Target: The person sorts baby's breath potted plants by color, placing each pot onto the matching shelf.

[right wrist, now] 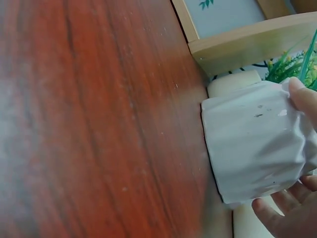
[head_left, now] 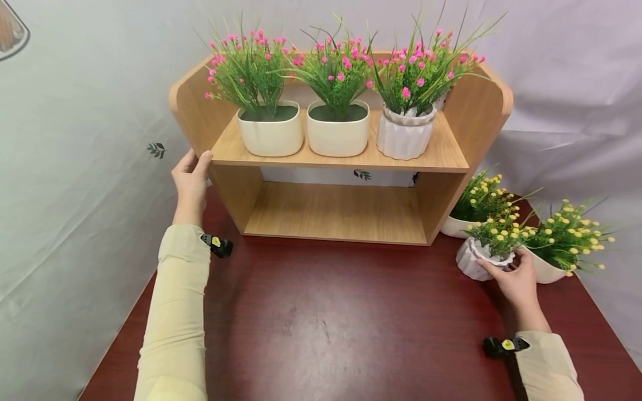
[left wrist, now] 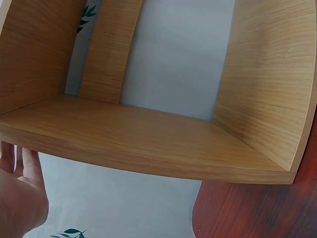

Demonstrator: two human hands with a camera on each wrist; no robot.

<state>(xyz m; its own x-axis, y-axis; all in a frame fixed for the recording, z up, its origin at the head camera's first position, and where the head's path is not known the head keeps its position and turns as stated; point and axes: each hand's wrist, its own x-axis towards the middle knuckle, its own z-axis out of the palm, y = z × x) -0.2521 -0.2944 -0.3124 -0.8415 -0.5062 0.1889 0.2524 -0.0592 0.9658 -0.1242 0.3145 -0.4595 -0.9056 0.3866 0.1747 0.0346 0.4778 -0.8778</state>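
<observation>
My left hand (head_left: 190,181) holds the left side panel of a two-tier wooden shelf (head_left: 326,214), its thumb near the middle board's front edge. In the left wrist view, that hand (left wrist: 22,193) has its fingers against the panel's outer face. On the right, my right hand (head_left: 519,284) grips a fluted white flower pot (head_left: 471,259) with yellow flowers, thumb and fingers on opposite sides near the rim. The right wrist view shows this pot (right wrist: 252,144) low at the table surface; whether its base touches the wood I cannot tell.
On the upper board stand two smooth cream pots (head_left: 271,133) and a fluted white pot (head_left: 403,136), all with pink flowers. Two more yellow-flowered plants in smooth white pots (head_left: 453,227) stand right of the shelf. The dark red table (head_left: 326,323) extends in front; pale cloth (head_left: 90,139) hangs around.
</observation>
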